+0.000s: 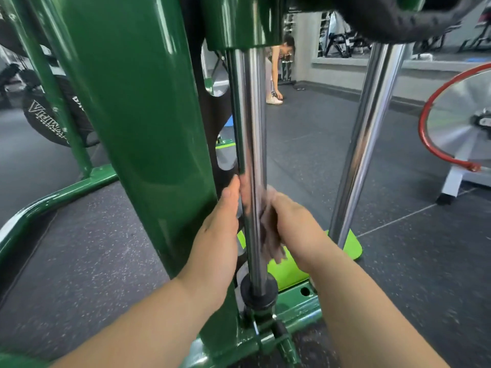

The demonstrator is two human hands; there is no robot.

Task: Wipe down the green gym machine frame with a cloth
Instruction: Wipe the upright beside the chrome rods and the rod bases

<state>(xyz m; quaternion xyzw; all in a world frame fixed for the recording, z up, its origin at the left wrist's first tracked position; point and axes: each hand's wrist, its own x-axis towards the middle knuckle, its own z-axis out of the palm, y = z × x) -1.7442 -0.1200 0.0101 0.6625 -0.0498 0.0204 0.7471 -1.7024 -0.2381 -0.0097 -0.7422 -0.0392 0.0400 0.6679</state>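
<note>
Hands low on a chrome guide rod beside the green upright post, left hand flat, fingers straight against the rod, right hand gripping a blurred pale cloth pressed to it, second chrome rod right, rubber floor below.

Single head cam, wide-angle, looking fwd and down from very near the green upright and chrome rod. Both forearms are entering from the bottom edge; gym floor is stretching away behind.
</note>
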